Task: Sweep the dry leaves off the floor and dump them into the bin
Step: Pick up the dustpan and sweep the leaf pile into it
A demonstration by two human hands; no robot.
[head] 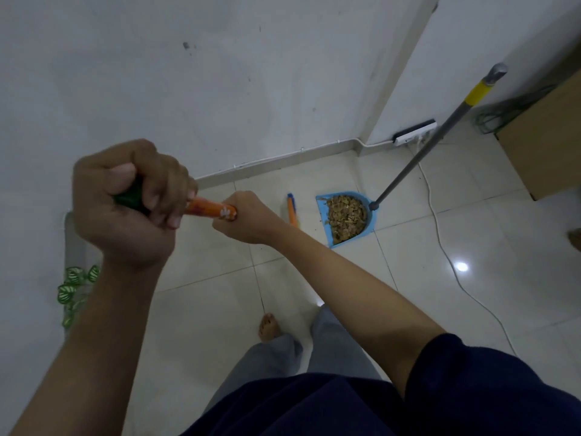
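Both hands are gripping the broom handle (210, 209), which is running across the middle of the view. The left hand (132, 202), at about nine o'clock from the centre, is curling into a tight fist around the dark green top end of the handle, its fingers folding fully over and its thumb tucking in. The right hand (246, 217), just beside it toward three o'clock, is clenching the orange printed part of the handle, knuckles facing up, with only a short stretch of orange showing between the two fists. The lower end of the broom (292, 212), orange with a blue tip, is showing just past the right hand and is resting close to the dustpan's open edge. The dry leaves (345, 217) are lying in a brown heap inside the blue dustpan (323, 206), which is sitting on the pale tiled floor (204, 309) at about two o'clock from the hands, near the foot of the wall. The dustpan's long grey pole (424, 143), with a yellow band near its top, is leaning up toward one o'clock. A white cable (440, 240) is trailing across the tiles at three o'clock, and a bare foot (268, 325) is standing at six o'clock.
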